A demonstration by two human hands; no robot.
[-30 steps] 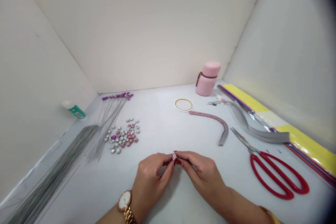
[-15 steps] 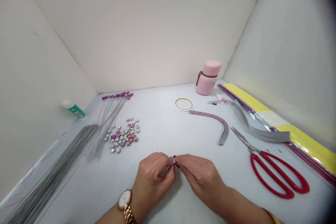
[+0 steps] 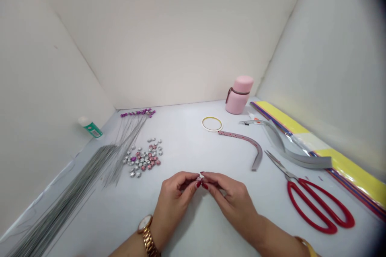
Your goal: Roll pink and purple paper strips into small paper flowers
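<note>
While both hands meet at the same place as half a second ago, the grip between them is different: the thumbs, then closed up tight with the fingers, now show their red nails, and more of the small pale piece (image 3: 200, 178) comes into sight. The left hand (image 3: 177, 192) pinches it nearly closed, thumb against forefinger; the right hand (image 3: 235, 194) does likewise from the other side, its thumb lowered slightly. This reads as a re-grip rather than a release, so the handling of the piece appears unfinished; its exact shape is too small to tell. It sits between the fingertips, just above the table (image 3: 181, 148). Beyond the left hand, the heap of little stars (image 3: 144, 160) looks unchanged. Past the right hand lie a curved speckled strip (image 3: 241, 137) and red-handled scissors (image 3: 291, 176), both untouched, with a tape ring (image 3: 212, 130) farther back.
</note>
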